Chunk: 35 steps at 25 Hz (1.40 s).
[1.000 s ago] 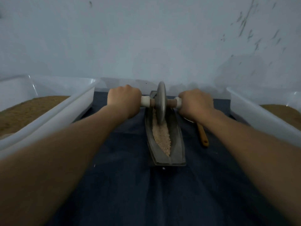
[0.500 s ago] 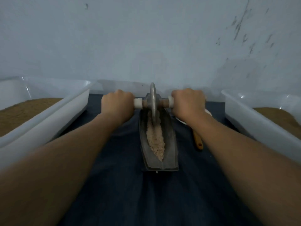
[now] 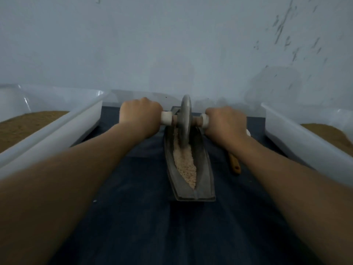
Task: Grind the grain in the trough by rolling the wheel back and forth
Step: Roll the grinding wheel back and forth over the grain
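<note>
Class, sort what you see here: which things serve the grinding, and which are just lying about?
In use: wheel, gripped at its handles by the left hand and right hand; trough; grain.

Lying about: left tub and right tub, each holding brown material; wooden-handled tool beside the trough.

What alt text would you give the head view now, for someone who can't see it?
The left hand and right hand grip the axle either side of an upright wheel near the far end of a dark trough holding pale grain. A left tub and right tub of brown material flank the cloth; a wooden handle lies right of the trough.
</note>
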Tool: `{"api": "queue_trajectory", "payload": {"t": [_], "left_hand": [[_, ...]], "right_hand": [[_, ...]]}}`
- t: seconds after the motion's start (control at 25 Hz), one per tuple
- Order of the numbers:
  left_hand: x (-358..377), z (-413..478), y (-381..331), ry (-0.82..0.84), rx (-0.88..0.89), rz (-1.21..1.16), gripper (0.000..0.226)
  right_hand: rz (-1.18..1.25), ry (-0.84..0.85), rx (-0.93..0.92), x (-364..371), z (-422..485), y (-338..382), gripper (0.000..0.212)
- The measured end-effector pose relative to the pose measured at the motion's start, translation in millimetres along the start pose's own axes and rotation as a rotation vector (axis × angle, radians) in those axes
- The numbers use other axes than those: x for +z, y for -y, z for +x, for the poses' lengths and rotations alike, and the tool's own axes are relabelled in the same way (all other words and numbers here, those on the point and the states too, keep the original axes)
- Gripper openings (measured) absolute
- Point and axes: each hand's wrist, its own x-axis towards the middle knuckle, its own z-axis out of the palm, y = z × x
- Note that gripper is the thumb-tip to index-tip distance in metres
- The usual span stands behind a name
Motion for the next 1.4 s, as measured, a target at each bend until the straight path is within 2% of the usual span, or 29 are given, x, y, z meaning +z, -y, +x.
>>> {"api": "queue_trajectory", "payload": {"t": [0.08, 0.16, 0.24, 0.28, 0.32, 0.36, 0.44, 0.56, 0.68, 0.72, 0.76, 0.84, 0.88, 0.92, 0.96, 1.04, 1.08, 1.16, 1.2, 1.24, 1.32, 1.4], "left_hand": [[-6, 15, -1, 0.113, 0.001, -0.056, 0.021], [-14, -8, 7, 0.132, 0.075, -0.073, 0.016], [-9, -46, 19, -0.05, 0.18, -0.052, 0.005], [-9, -61, 24, -0.149, 0.22, -0.023, 0.014], [-9, -68, 28, -0.202, 0.247, -0.005, 0.022], [-8, -65, 29, -0.222, 0.224, 0.027, 0.024], [4, -53, 19, -0.15, 0.114, 0.024, 0.021], [5, -14, -2, -0.063, -0.039, -0.031, 0.008], [-7, -6, -2, 0.046, 0.015, -0.02, 0.013], [-9, -18, 5, 0.02, 0.065, -0.004, 0.009], [-10, -34, 13, -0.076, 0.124, 0.026, 0.006], [-11, -66, 25, -0.294, 0.228, 0.065, 0.014], [-10, -71, 28, -0.366, 0.249, 0.063, 0.015], [-5, -66, 27, -0.374, 0.239, 0.059, 0.014], [0, -58, 23, -0.306, 0.195, 0.062, 0.012], [-2, -26, 8, -0.069, 0.011, -0.016, 0.005], [-5, -8, 2, 0.056, -0.057, -0.085, 0.012], [-7, 14, -2, 0.16, -0.078, -0.141, 0.02], [-9, 8, -1, 0.182, -0.041, -0.137, 0.02], [-10, -6, 5, 0.175, 0.004, -0.124, 0.016], [-7, -45, 20, -0.039, 0.12, -0.047, 0.009], [-15, -72, 29, -0.228, 0.233, 0.042, 0.03]], "right_hand": [[0.025, 0.117, 0.003, -9, 17, 1, 0.014], [0.013, 0.151, -0.078, -17, -1, -9, 0.012], [-0.084, -0.121, -0.201, -16, -39, -21, 0.018], [-0.126, -0.281, -0.222, -17, -56, -25, 0.023], [-0.156, -0.38, -0.238, -18, -61, -27, 0.026], [-0.172, -0.39, -0.237, -16, -58, -27, 0.028], [-0.175, -0.272, -0.211, -5, -40, -18, 0.029], [-0.028, -0.064, -0.071, -5, 2, 1, 0.019], [0.003, 0.066, -0.045, -10, 1, -4, 0.019], [-0.007, 0.034, -0.096, -13, -12, -11, 0.021], [-0.038, -0.085, -0.166, -15, -29, -19, 0.022], [-0.068, -0.394, -0.257, -19, -62, -29, 0.023], [-0.078, -0.47, -0.282, -18, -65, -30, 0.024], [-0.086, -0.438, -0.279, -14, -61, -28, 0.021], [-0.114, -0.373, -0.247, -7, -52, -23, 0.017], [-0.136, -0.105, -0.115, -5, -12, -7, 0.005], [-0.096, 0.024, -0.056, -9, 8, -2, 0.007], [-0.032, 0.16, -0.016, -16, 32, 0, 0.01], [-0.044, 0.177, -0.056, -19, 27, -2, 0.005], [-0.06, 0.141, -0.116, -21, 11, -6, 0.007], [-0.088, -0.098, -0.201, -17, -32, -19, 0.02], [-0.03, -0.346, -0.232, -19, -68, -30, 0.02]]}}
